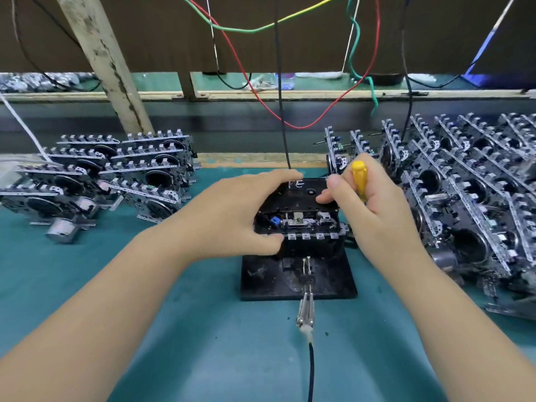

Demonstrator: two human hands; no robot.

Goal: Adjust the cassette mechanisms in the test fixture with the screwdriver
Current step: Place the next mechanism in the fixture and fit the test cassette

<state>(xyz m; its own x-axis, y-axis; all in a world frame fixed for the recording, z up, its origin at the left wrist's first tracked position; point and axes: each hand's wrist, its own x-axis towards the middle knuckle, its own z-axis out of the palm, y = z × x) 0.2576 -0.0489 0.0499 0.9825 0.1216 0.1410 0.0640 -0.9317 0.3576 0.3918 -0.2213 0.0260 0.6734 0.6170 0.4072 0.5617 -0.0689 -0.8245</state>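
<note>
Yellow screwdriver (359, 179) stands upright in the right hand (374, 210), fingers curled round its handle. Just left of that hand, the left hand (232, 216) grips a cassette mechanism (298, 210) seated on the black test fixture (298, 274), thumb at its near edge.

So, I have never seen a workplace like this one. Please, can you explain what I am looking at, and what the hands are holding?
There is one picture, from a camera on the person's head, looking down at a green bench. In the middle stands a black test fixture carrying a cassette mechanism. The left hand grips the mechanism to steady it. The right hand holds a yellow screwdriver while its fingers touch the mechanism. Piles of similar mechanisms lie left and right. Coloured wires hang behind.
</note>
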